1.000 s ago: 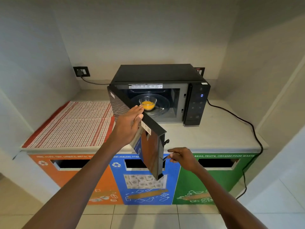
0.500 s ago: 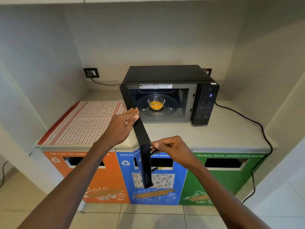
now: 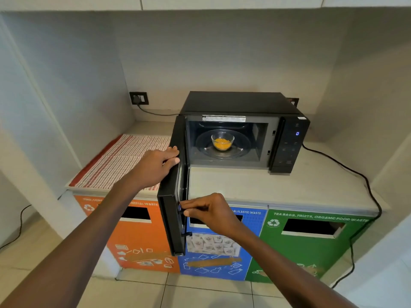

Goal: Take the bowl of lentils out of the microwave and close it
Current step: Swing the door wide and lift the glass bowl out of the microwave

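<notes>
A black microwave [image 3: 240, 103] stands on the counter with its door [image 3: 172, 196] swung wide, edge-on toward me. Inside, a clear glass bowl of orange lentils [image 3: 222, 142] rests in the middle of the glass turntable. My left hand [image 3: 155, 165] lies against the outer face of the door near its top edge. My right hand [image 3: 209, 212] pinches the door's inner edge by the latch hooks, lower down. Neither hand touches the bowl.
A red-striped cloth [image 3: 120, 161] covers the counter [image 3: 255, 185] left of the microwave. A black power cable [image 3: 364, 183] runs along the right and down the front. Below are orange, blue and green waste bins [image 3: 311, 241]. Walls close in on both sides.
The door has swung further outward, from half ajar to fully wide. My right hand moved up from below and took hold of its inner edge; my left hand stayed on the outer face.
</notes>
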Motion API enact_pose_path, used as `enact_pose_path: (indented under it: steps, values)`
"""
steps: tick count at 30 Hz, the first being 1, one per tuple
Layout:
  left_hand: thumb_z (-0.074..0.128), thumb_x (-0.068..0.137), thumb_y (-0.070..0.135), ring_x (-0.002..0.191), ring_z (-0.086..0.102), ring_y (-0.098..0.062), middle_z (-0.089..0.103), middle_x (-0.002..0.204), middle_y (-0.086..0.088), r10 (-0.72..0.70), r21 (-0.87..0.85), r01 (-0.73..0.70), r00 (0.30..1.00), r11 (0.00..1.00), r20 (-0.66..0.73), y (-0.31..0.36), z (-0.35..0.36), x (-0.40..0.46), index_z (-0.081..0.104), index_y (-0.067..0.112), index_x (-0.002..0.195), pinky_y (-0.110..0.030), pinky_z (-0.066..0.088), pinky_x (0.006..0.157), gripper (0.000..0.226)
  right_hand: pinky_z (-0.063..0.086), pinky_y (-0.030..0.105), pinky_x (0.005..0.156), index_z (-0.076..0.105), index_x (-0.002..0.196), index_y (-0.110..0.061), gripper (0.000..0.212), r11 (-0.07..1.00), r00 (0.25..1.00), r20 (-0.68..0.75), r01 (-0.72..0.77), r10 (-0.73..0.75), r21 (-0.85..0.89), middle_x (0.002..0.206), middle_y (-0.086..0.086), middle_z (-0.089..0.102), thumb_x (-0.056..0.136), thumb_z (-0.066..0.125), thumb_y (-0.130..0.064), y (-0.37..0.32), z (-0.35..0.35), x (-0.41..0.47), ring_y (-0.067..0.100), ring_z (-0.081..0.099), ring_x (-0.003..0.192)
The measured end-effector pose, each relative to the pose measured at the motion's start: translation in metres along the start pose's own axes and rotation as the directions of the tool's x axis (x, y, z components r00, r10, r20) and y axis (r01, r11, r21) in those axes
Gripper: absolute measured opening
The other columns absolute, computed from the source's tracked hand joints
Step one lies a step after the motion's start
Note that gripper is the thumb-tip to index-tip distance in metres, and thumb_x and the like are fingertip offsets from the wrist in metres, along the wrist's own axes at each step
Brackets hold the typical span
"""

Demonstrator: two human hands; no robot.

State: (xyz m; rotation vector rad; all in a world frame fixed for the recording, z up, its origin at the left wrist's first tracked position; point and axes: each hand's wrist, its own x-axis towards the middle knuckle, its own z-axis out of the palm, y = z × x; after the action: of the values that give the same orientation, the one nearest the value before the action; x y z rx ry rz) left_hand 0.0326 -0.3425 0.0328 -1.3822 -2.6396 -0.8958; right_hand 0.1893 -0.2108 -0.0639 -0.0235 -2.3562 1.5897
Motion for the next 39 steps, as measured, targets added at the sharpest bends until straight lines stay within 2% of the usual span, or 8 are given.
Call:
enact_pose_path:
  steps: [10, 14, 23, 26, 29, 31, 34, 39]
  values:
    - [0.052, 0.099, 0.021, 0.139, 0.043, -0.022, 0.047, 0.150, -0.008, -0.093, 0.072, 0.091, 0.996, 0.993, 0.015, 0.000, -0.012, -0.005, 0.053, 0.009, 0.138, -0.033, 0.029, 0.117, 0.041, 0.054, 0.019, 0.094, 0.072, 0.111, -0.011, 0.026, 0.994, 0.998, 0.013, 0.070, -0.069, -0.078, 0.119, 0.005, 0.071, 0.086, 0.070, -0.016, -0.007, 0.028, 0.012, 0.003, 0.067, 0.107]
    - [0.053, 0.098, 0.016, 0.138, 0.044, -0.021, 0.048, 0.148, -0.009, -0.109, 0.068, 0.109, 0.994, 0.992, -0.002, -0.005, -0.013, -0.005, 0.055, 0.008, 0.136, -0.025, 0.025, 0.113, 0.039, 0.049, 0.010, 0.094, 0.069, 0.117, -0.011, 0.028, 0.994, 0.996, 0.035, 0.079, -0.076, -0.079, 0.124, 0.003, 0.069, 0.089, 0.066, -0.017, -0.005, 0.034, 0.014, 0.001, 0.062, 0.112]
    - [0.056, 0.095, 0.008, 0.135, 0.048, -0.023, 0.053, 0.144, -0.012, -0.148, 0.031, 0.151, 0.984, 0.988, -0.100, -0.009, -0.009, -0.005, 0.058, 0.004, 0.132, -0.022, 0.026, 0.109, 0.037, 0.050, 0.011, 0.093, 0.066, 0.120, -0.014, 0.031, 0.999, 0.995, 0.091, 0.051, -0.049, -0.020, 0.128, -0.002, 0.066, 0.090, 0.063, -0.018, -0.002, 0.037, 0.017, -0.004, 0.062, 0.111]
    - [0.055, 0.094, 0.008, 0.127, 0.055, -0.030, 0.056, 0.142, -0.013, -0.190, 0.082, 0.201, 0.973, 0.976, -0.128, -0.004, -0.007, 0.000, 0.059, 0.005, 0.131, -0.021, 0.033, 0.100, 0.037, 0.051, 0.008, 0.087, 0.069, 0.117, -0.015, 0.028, 0.997, 0.999, 0.007, 0.035, -0.035, -0.073, 0.118, 0.003, 0.072, 0.090, 0.061, -0.021, 0.001, 0.029, 0.019, 0.002, 0.067, 0.103]
    - [0.055, 0.092, 0.012, 0.100, 0.066, -0.035, 0.067, 0.126, -0.018, -0.221, 0.177, 0.248, 0.962, 0.952, -0.160, 0.007, -0.001, 0.007, 0.066, 0.003, 0.123, -0.033, 0.051, 0.083, 0.035, 0.059, 0.029, 0.084, 0.072, 0.114, -0.013, 0.025, 0.985, 0.986, -0.165, -0.019, -0.009, -0.172, 0.100, 0.010, 0.078, 0.092, 0.059, -0.017, 0.008, 0.013, 0.022, 0.019, 0.073, 0.083]
    - [0.057, 0.091, 0.017, 0.081, 0.065, -0.030, 0.072, 0.110, -0.019, -0.199, 0.244, 0.245, 0.960, 0.938, -0.199, 0.017, 0.005, 0.010, 0.070, 0.002, 0.114, -0.034, 0.048, 0.064, 0.030, 0.058, 0.033, 0.086, 0.073, 0.111, -0.011, 0.025, 0.975, 0.965, -0.263, -0.062, 0.004, -0.214, 0.094, 0.012, 0.078, 0.092, 0.058, -0.013, 0.013, 0.000, 0.023, 0.023, 0.074, 0.081]
    - [0.058, 0.091, 0.022, 0.087, 0.067, -0.029, 0.071, 0.111, -0.016, -0.106, 0.278, 0.180, 0.959, 0.944, -0.262, 0.031, 0.018, 0.014, 0.069, 0.005, 0.109, -0.035, 0.051, 0.067, 0.027, 0.053, 0.033, 0.099, 0.073, 0.110, -0.008, 0.024, 0.965, 0.935, -0.353, -0.113, 0.023, -0.236, 0.099, 0.012, 0.078, 0.092, 0.058, -0.011, 0.021, -0.019, 0.022, 0.020, 0.073, 0.089]
    - [0.058, 0.093, 0.022, 0.081, 0.069, -0.030, 0.074, 0.092, -0.017, -0.106, 0.150, 0.153, 0.954, 0.977, -0.282, 0.049, 0.041, 0.021, 0.068, 0.002, 0.110, -0.035, 0.053, 0.070, 0.028, 0.055, 0.029, 0.096, 0.073, 0.110, -0.004, 0.025, 0.947, 0.893, -0.449, -0.178, 0.041, -0.268, 0.109, 0.012, 0.075, 0.090, 0.059, -0.009, 0.029, -0.052, 0.023, 0.019, 0.072, 0.098]
